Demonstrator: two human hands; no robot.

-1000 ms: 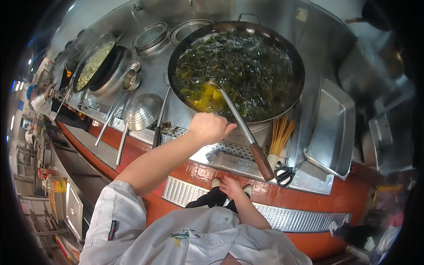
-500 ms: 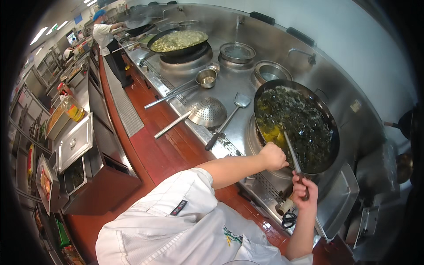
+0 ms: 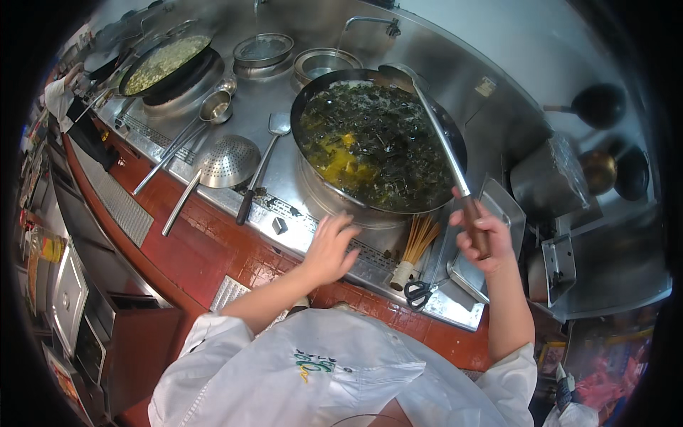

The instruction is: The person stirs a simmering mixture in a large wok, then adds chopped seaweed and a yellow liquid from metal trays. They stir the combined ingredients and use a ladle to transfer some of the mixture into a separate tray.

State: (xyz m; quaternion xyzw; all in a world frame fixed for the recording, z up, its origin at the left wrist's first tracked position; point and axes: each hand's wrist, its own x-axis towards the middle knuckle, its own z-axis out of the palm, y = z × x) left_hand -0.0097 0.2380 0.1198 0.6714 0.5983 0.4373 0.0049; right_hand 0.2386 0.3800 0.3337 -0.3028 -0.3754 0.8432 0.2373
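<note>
My right hand [image 3: 487, 238] is closed round the wooden grip of a long-handled ladle [image 3: 445, 146]. Its metal shaft slants across the right side of a large black wok [image 3: 461, 153], and the rounded end is by the far rim. Dark leafy greens [image 3: 380, 135] in liquid fill the wok, with a yellow patch [image 3: 341, 160] at the left. My left hand [image 3: 331, 245] is empty, fingers apart, just off the wok's near left edge over the steel counter. Near the wok's front stand a bundle of thin wooden sticks [image 3: 421, 238] and black-handled scissors [image 3: 418, 293].
Left of the wok lie a spatula [image 3: 267, 153], a perforated strainer [image 3: 229, 160] and a small ladle [image 3: 215, 107]. Another full wok [image 3: 167, 67] sits farther left, near a person [image 3: 64, 96]. A metal tray [image 3: 491, 245] stands at the right, with hanging woks [image 3: 599, 105] beyond.
The view has swung to the right. My left hand has come away from the wok's near rim and opened. The ladle's end has risen from the greens to the far rim.
</note>
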